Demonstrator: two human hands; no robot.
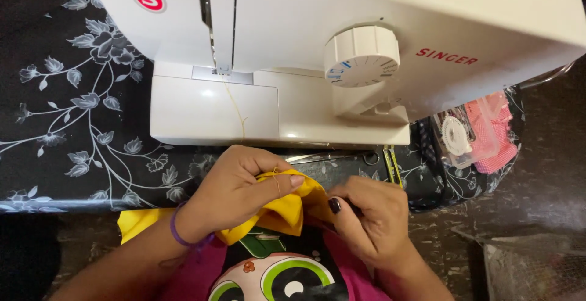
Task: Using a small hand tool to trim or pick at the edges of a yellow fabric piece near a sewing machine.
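Pinching a yellow cloth [287, 206], the left hand [235, 185] and right hand [372, 215] close on it from both sides, just off the table's [73, 142] front edge. A thread [235, 109] trails down from the white sewing machine [342, 51], which stands mid-table; scissors [342, 157] lie before its base.

A home sewing corner; white sewing machine [305, 51] on a black floral tablecloth [73, 124]; scissors [332, 156] beside it
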